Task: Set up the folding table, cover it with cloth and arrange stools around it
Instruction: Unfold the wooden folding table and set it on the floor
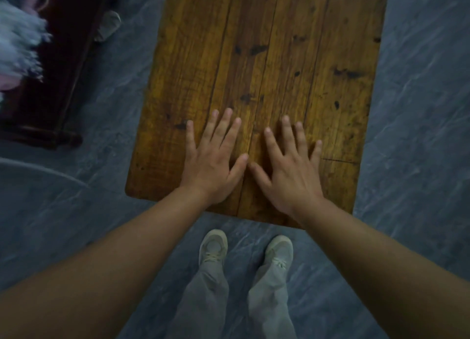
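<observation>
- Left hand palm down on the near end of the wooden tabletop, fingers straight and spread, grasping nothing.
- Right hand just beside it, likewise flat, fingers splayed and released; thumb tips almost meeting.
- Tabletop mid-scene on the grey marbled floor, bare of cloth.
- Pale shoes just near of the table's near edge.
- Dark wooden furniture far left, with blurred pale fluffy fabric.
</observation>
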`<state>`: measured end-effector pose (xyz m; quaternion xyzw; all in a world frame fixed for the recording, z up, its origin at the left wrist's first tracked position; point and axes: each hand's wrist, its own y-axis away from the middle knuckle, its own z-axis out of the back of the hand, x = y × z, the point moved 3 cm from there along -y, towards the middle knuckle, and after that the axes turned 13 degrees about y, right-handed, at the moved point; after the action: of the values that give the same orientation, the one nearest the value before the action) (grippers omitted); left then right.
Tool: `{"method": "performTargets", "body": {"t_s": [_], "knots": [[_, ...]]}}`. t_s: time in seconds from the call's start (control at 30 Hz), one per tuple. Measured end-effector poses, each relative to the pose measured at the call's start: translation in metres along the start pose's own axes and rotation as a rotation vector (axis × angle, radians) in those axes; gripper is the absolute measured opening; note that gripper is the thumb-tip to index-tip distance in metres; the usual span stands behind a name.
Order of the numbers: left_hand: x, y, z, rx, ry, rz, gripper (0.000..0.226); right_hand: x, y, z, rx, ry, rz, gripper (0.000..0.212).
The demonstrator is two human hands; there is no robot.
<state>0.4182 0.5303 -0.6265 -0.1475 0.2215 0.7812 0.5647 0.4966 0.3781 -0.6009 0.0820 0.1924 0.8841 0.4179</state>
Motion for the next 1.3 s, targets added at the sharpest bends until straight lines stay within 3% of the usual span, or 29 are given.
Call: {"method": "performTargets", "body": {"t_s": [0.17,1.3], "knots": [[-0.001,-0.013,-0.024,-0.026,-0.141,0.059,0.071,-0.012,-0.049,-0.015,-0.06,0.091,-0.062,0.076],[0.003,-0.036,-0.019,-0.012,-0.097,0.034,0.075,-0.023,-0.07,-0.019,-0.115,0.113,-0.077,0.084]]}}
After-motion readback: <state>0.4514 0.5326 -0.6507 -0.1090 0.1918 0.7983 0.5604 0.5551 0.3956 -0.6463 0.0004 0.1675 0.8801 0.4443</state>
